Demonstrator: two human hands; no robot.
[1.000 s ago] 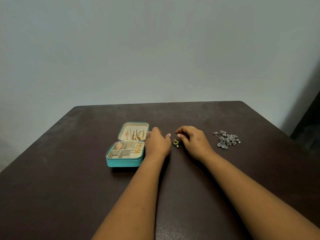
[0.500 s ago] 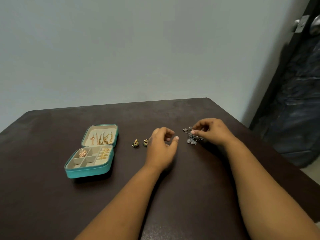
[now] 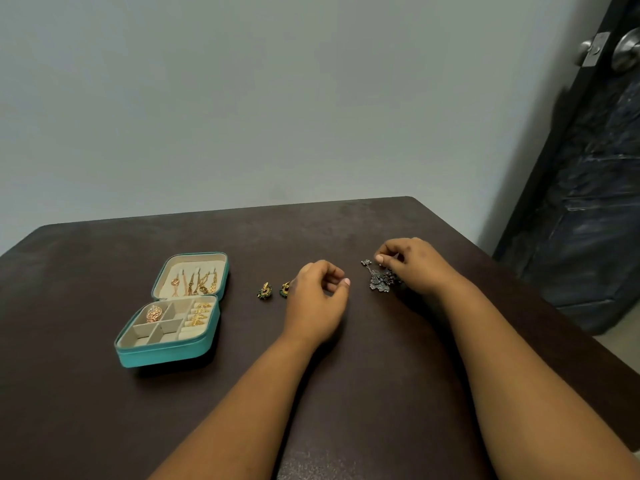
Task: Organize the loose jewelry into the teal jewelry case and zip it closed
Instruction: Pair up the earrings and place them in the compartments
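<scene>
Dark table (image 3: 346, 393), right hand (image 3: 414, 266) pinching silver jewelry (image 3: 381, 280)

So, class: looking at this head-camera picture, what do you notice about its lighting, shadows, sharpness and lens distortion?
Head view: soft, even light, no glare on the dark table; a faint shadow lies under the teal case; the silver jewelry at the right hand looks too soft to resolve; the wide lens tilts the door.

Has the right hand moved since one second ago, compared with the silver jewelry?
Yes. The right hand went rightward, away from the green earrings, and now touches the silver jewelry.
</scene>
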